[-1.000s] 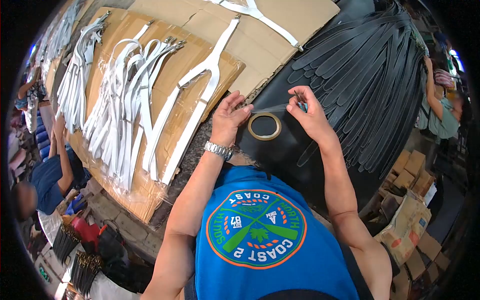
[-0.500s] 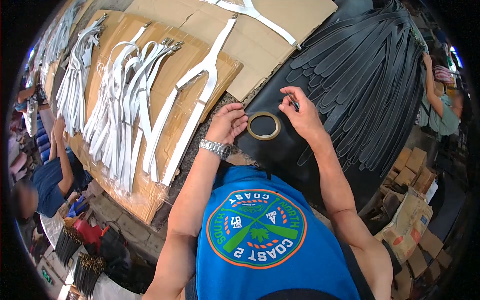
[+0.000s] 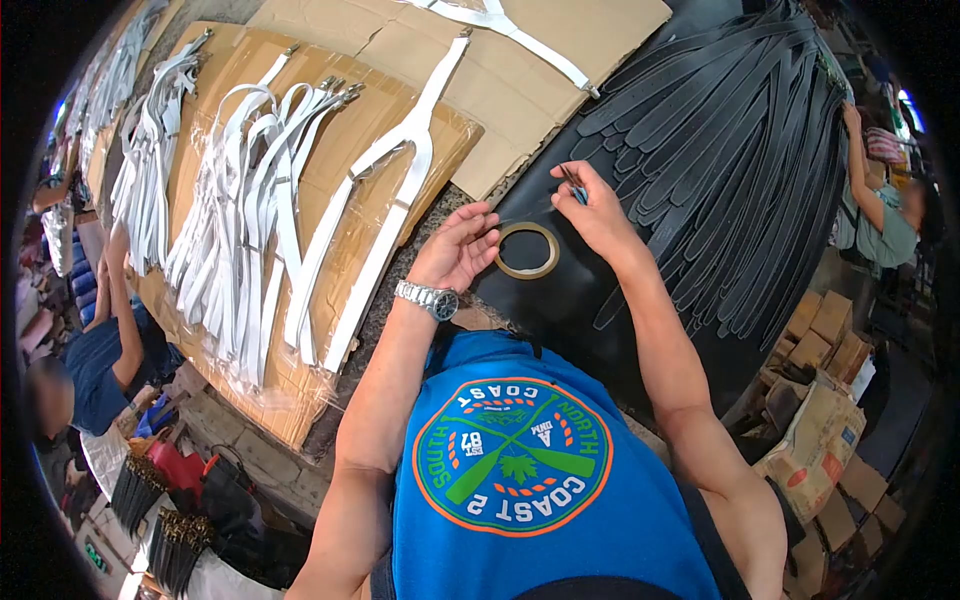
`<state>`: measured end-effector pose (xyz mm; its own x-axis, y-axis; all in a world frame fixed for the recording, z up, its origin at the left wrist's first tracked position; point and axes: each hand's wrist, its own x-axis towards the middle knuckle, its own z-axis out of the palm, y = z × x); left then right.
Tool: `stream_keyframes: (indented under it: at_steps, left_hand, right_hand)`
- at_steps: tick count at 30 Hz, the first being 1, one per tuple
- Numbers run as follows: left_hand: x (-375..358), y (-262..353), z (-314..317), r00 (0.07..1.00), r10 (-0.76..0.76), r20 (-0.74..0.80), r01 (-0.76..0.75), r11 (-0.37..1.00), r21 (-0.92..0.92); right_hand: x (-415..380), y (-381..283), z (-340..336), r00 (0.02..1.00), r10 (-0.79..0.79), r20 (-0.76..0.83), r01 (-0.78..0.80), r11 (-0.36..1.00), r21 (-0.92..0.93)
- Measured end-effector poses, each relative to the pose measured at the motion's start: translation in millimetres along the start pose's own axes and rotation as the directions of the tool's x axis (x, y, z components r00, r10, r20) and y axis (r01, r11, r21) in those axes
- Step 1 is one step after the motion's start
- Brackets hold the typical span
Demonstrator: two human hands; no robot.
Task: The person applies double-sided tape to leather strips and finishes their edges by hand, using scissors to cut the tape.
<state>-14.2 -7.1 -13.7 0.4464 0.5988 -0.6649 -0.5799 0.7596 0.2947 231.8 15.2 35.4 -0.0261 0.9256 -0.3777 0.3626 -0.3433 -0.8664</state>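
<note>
A roll of tape (image 3: 528, 272) with a brownish ring lies on the black sheet (image 3: 520, 295) between my hands. My left hand (image 3: 458, 245), with a metal watch on the wrist, pinches what looks like a thin, clear strip of tape beside the roll; the strip is faint. In my right hand (image 3: 597, 212) is a small blue-handled pair of snips (image 3: 578, 193), mostly covered by the fingers. Long black straps (image 3: 700, 180) fan out across the sheet to the right. White suspenders (image 3: 410, 165) lie on cardboard to the left.
Bundled white suspenders (image 3: 245, 220) in clear plastic rest on a cardboard sheet (image 3: 400, 95). Cardboard boxes (image 3: 815, 440) are stacked at lower right. One person in dark blue (image 3: 110, 360) is at the left; another in pale green (image 3: 885, 235) is at the right.
My right hand has shifted slightly left and turned, so the blue handle shows more. My left hand's fingers have shifted slightly near the roll. The tape roll stays put.
</note>
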Motion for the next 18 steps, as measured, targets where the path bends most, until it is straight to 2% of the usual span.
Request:
stream_keyframes:
  at_steps: [3,9,12,18]
  left_hand:
    - [5,-4,-13,0.998,-0.014,0.068,0.017,0.998,-0.055]
    - [4,2,-10,0.997,-0.066,0.045,0.071,0.990,-0.124]
    - [2,4,1,0.994,-0.074,-0.080,0.064,0.991,-0.117]
    - [14,-3,-15,0.994,0.027,-0.103,-0.031,0.999,-0.042]
  right_hand:
    - [7,-1,5,1.000,-0.023,-0.020,0.022,0.999,-0.025]
    - [28,6,12,1.000,-0.016,-0.001,0.015,0.988,-0.151]
    - [38,8,14,1.000,-0.007,0.013,0.010,0.983,-0.185]
    - [50,12,14,0.999,-0.036,0.033,0.043,0.965,-0.258]
